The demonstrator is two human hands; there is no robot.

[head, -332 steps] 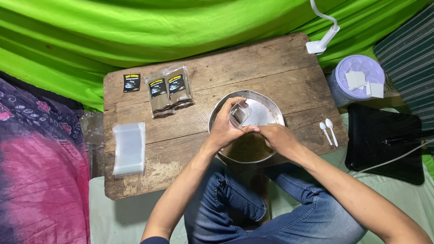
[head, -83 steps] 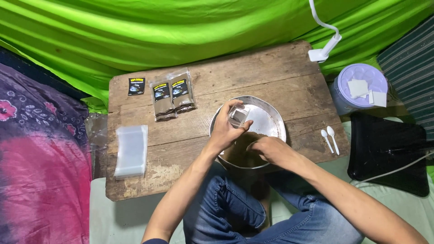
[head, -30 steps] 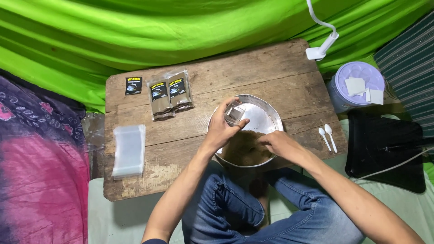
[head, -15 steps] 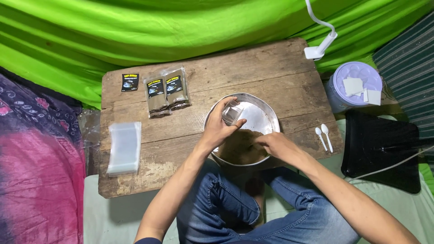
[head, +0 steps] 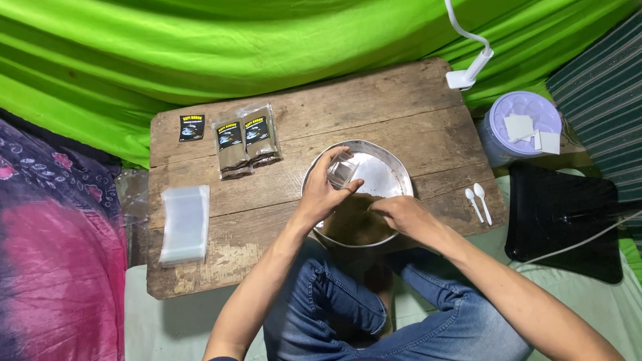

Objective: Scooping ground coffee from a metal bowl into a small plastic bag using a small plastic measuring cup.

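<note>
Rough, worn wood on the low table [head: 374,100], grain showing and a pale scuffed patch near its front edge. The round bowl [head: 391,175] is shiny metal, matt brown powder [head: 354,222] heaped inside. The left hand [head: 321,194] pinches a small clear plastic bag [head: 342,170], glossy and crinkled. Filled packets [head: 246,139] and the stack of empty bags [head: 184,224] gleam likewise. Two white spoons [head: 479,202] look like smooth plastic. Green cloth [head: 267,47] behind has a soft sheen.

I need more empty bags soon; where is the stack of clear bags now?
In the head view, the stack of clear bags lies at the wooden table's left end, below the filled packets.
</note>
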